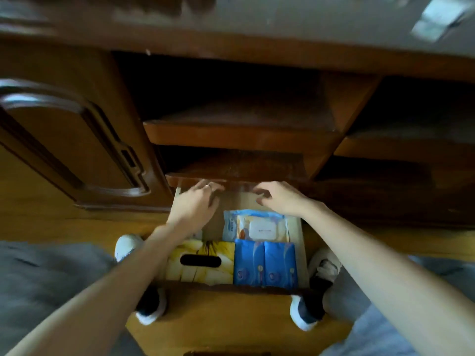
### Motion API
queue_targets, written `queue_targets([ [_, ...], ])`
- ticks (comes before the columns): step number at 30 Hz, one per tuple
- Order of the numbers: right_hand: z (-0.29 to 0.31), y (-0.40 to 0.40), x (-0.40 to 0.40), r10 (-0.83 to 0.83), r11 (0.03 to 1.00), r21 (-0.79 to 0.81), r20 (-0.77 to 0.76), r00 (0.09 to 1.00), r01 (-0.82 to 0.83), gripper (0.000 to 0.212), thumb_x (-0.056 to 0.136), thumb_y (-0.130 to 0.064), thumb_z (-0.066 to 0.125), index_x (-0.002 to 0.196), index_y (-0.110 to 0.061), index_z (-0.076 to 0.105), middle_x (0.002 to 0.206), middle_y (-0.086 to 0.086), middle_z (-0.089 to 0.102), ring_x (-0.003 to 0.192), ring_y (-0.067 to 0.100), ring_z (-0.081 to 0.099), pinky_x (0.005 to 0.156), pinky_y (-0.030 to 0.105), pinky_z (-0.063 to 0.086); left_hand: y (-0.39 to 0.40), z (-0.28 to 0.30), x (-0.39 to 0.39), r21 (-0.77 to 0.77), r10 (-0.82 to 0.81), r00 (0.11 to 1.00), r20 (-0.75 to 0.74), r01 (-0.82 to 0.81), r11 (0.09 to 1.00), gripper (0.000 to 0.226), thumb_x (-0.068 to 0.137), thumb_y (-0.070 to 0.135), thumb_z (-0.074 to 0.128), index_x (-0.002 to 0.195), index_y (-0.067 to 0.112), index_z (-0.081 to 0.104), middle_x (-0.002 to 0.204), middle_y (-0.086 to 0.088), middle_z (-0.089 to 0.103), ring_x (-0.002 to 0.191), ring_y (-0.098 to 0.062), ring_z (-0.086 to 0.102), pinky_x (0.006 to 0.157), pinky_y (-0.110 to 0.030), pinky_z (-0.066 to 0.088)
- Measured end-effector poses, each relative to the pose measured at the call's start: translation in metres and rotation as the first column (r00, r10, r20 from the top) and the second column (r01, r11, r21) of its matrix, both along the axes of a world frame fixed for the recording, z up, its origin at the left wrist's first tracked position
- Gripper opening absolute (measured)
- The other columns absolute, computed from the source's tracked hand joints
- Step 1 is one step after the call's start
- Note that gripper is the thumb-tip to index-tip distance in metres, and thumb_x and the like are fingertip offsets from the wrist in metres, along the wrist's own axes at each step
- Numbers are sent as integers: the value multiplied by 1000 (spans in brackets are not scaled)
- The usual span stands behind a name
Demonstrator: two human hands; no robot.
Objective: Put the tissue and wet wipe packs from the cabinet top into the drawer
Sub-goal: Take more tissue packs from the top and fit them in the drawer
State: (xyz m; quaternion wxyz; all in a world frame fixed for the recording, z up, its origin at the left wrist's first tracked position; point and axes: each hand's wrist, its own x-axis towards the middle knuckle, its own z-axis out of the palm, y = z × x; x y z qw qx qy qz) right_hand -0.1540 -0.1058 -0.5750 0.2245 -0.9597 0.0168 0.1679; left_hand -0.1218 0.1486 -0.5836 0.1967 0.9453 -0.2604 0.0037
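Both hands are empty. The left hand and right hand hover with loose fingers over the back of the open drawer. The yellow tissue box, blue tissue packs and wet wipe pack lie snug inside, so it can shut.

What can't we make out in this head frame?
- Cabinet top: blurred and cut by the upper edge; any packs left there unreadable.
- Drawer back: covered by left hand and right hand; grip unclear.
- Wet wipe pack print: too small.
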Motion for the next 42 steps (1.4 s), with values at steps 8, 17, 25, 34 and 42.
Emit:
queue_targets([
  [8, 247, -23, -15, 65, 992, 58, 544, 837, -115, 19, 99, -41, 54, 109, -46, 70, 90, -33, 73, 70, 2, 74, 71, 33, 62, -20, 257, 38, -248, -3, 821, 571, 177, 953, 18, 95, 32, 54, 104, 34, 70, 95, 15, 66, 74, -5, 61, 58, -24, 48],
  [17, 309, -104, 83, -79, 920, -305, 473, 877, 247, 39, 102, -52, 51, 137, -36, 61, 131, -5, 68, 121, 24, 63, 89, 40, 52, -99, 322, 157, -97, -2, 946, 323, 35, 995, 24, 91, 32, 56, 111, 36, 69, 114, 7, 65, 102, -19, 65, 74, -30, 46],
  [25, 301, -125, 186, 21, 788, -524, 549, 836, 324, 50, 98, -50, 50, 59, -21, 59, 58, -5, 59, 58, 17, 60, 60, 34, 49, -152, 309, 273, -25, 41, 959, 281, -35, 999, 38, 90, 29, 59, 128, 29, 64, 135, -4, 54, 130, -25, 46, 101, -41, 46],
  [34, 272, -119, 345, 54, 819, -522, 484, 874, 238, 51, 105, -41, 34, 150, -21, 49, 173, 4, 5, 158, 23, -3, 124, 57, 12, -195, 269, 400, 237, 89, 945, 315, -170, 957, 62, 100, 48, 38, 149, 11, 45, 169, -9, 6, 155, -28, 0, 123, -50, 3],
  [42, 273, -121, 360, 7, 812, -529, 430, 903, 245, 61, 108, -38, 20, 155, -7, 43, 167, 6, 31, 154, 26, 22, 126, 52, 3, -194, 277, 391, 228, 57, 921, 386, -156, 961, 52, 100, 34, 36, 138, 4, 56, 142, -14, 51, 134, -32, 40, 120, -46, 17],
])
